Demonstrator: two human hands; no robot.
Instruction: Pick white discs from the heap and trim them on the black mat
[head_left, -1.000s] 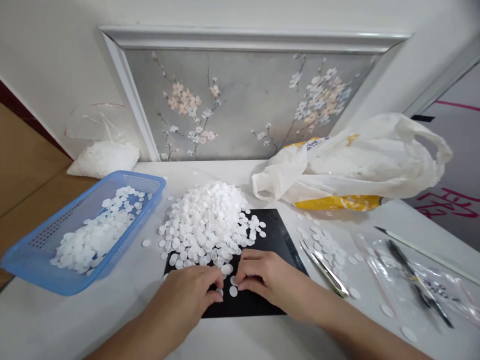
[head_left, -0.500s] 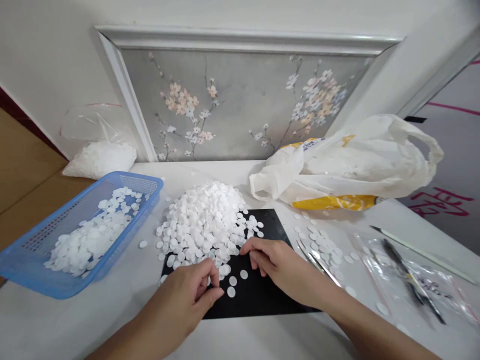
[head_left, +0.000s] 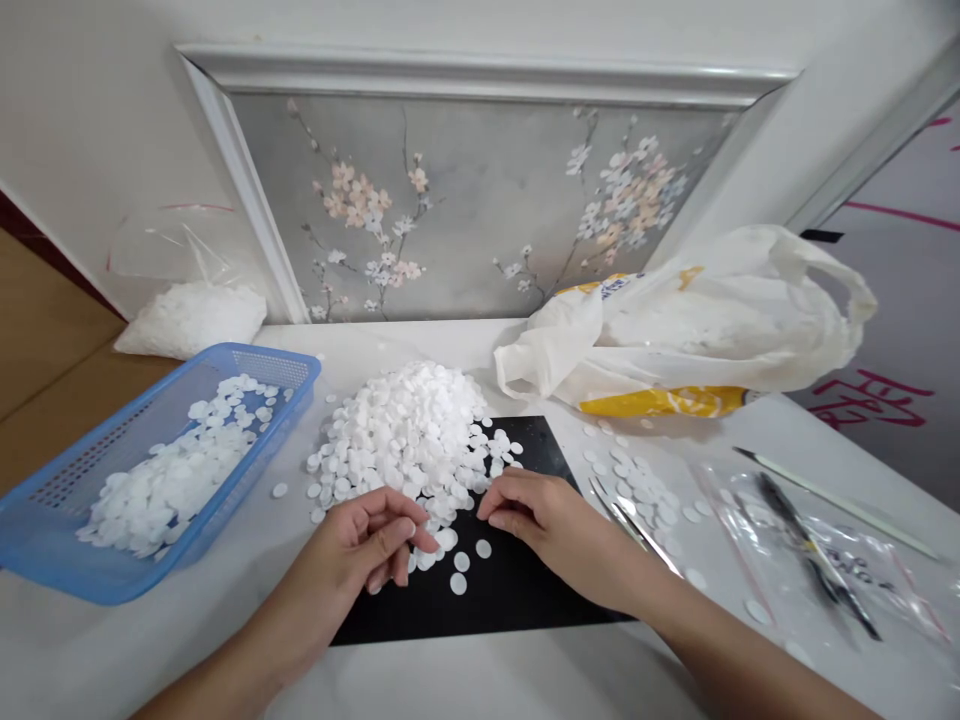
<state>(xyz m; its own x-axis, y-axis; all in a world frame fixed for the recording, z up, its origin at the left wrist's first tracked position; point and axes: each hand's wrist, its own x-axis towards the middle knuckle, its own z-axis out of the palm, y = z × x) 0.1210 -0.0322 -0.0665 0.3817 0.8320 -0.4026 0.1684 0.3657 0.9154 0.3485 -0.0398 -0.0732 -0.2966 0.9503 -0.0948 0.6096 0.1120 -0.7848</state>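
A heap of small white discs (head_left: 412,420) lies partly on a black mat (head_left: 495,600) on the white table. At the near left edge of the heap is my left hand (head_left: 367,550), palm turned inward, its fingers curled and partly spread with nothing seen between them. My right hand (head_left: 532,510) rests by the heap's right front edge, thumb and forefinger pinched together; whatever is between the tips is too small to make out. Between the hands a few loose discs (head_left: 459,583) lie flat on the mat.
At left stands a blue basket (head_left: 292,400) of white discs, a filled clear bag (head_left: 195,315) behind it. A white plastic bag (head_left: 690,330) lies back right. Tweezers (head_left: 630,520), scattered discs (head_left: 637,480), a pen (head_left: 817,555) and a pale green tool (head_left: 832,500) lie at right.
My left hand has moved left and slightly up, turning its palm inward, and its fingers have opened from a pinch. My right hand has barely moved; its fingers are drawn closer together.
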